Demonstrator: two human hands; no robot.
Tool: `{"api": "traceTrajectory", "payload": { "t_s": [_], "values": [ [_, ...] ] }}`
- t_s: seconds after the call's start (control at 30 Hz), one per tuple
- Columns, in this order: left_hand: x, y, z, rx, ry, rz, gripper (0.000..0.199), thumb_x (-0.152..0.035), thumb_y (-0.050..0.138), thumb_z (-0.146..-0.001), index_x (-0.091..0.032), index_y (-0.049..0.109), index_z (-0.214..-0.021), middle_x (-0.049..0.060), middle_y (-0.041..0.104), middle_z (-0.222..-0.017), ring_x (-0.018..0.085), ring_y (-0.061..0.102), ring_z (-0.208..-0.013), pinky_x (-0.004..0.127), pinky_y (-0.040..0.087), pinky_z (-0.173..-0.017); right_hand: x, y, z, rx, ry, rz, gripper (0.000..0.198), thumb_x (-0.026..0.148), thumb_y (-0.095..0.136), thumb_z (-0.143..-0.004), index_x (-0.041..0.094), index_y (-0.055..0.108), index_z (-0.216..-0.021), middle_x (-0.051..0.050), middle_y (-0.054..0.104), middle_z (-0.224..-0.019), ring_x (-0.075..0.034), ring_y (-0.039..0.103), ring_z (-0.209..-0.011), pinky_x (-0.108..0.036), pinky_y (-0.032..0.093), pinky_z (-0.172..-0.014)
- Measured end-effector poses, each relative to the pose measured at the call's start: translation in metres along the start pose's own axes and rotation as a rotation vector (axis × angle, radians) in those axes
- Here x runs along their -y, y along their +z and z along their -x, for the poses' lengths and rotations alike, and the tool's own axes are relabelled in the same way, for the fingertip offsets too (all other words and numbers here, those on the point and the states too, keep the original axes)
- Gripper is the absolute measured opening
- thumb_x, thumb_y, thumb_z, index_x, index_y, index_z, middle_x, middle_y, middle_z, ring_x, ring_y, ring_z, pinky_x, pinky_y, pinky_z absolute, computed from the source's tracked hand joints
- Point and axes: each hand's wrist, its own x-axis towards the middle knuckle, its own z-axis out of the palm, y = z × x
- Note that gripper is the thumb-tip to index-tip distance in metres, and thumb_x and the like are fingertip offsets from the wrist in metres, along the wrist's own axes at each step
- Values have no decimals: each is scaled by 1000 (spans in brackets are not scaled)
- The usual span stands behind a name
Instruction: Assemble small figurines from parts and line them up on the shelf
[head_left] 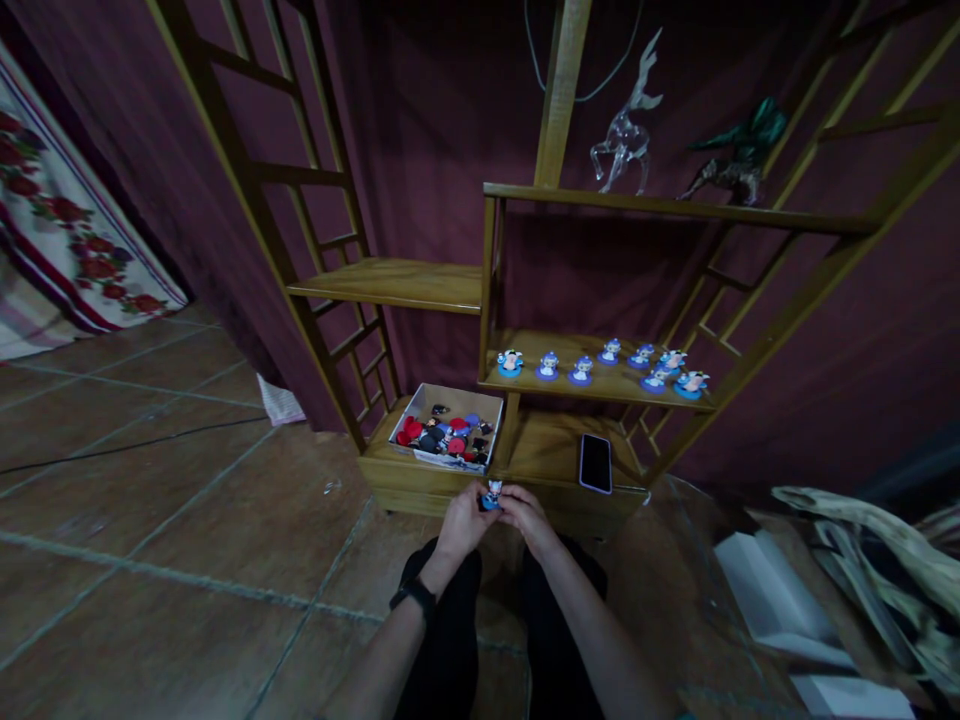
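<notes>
A small figurine (493, 493) with a white head and a blue round base is held between my two hands, in front of the cabinet's lower edge. My left hand (463, 516) pinches it from the left side. From the right, the fingers of my right hand (523, 508) close on it too. Just beyond sits an open cardboard box (402, 408) with several figurines and red, purple and dark round pieces jumbled inside. On the shelf (529, 345) above stand several upright figurines (581, 370) on blue and purple bases.
A phone (596, 463) lies on the lowest board at the right. A clear deer ornament (625, 140) and a green-and-brown statuette (742, 155) stand on the upper shelf (675, 206). White boxes and bags (780, 590) lie on the floor at the right.
</notes>
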Motion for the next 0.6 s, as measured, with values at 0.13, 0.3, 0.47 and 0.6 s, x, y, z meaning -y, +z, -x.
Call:
{"api": "traceTrajectory", "payload": {
  "t_s": [0.13,0.3,0.47,0.6],
  "values": [
    [0,0,-1,-4,-10,-6,15,-24,61,-66,-18,54,-78,-1,59,-68,13,56,-64,22,38,-61,-1,0,-1,-2,5,2,31,36,70,-54,19,65,-81,-4,68,-87,-23,62,-87,-40,49,-78],
    [-5,-2,0,-31,-25,34,16,-23,61,-66,-19,55,-80,-1,60,-69,13,57,-66,22,39,-62,-1,0,0,31,-2,3,34,38,70,-55,20,64,-83,-4,67,-89,-23,63,-86,-40,49,-77],
    [-11,-2,2,-36,-19,77,19,-20,60,-65,-19,54,-84,-2,60,-70,12,57,-66,22,41,-64,1,0,1,26,-1,18,34,39,69,-56,21,63,-85,-3,67,-88,-22,63,-84,-39,48,-78],
    [-10,-2,2,-52,-21,99,21,-19,60,-65,-19,53,-86,-1,61,-72,13,58,-69,23,41,-65,3,2,1,18,-1,14,34,39,69,-56,21,63,-84,-3,67,-88,-23,62,-86,-38,49,-77]
  ]
}}
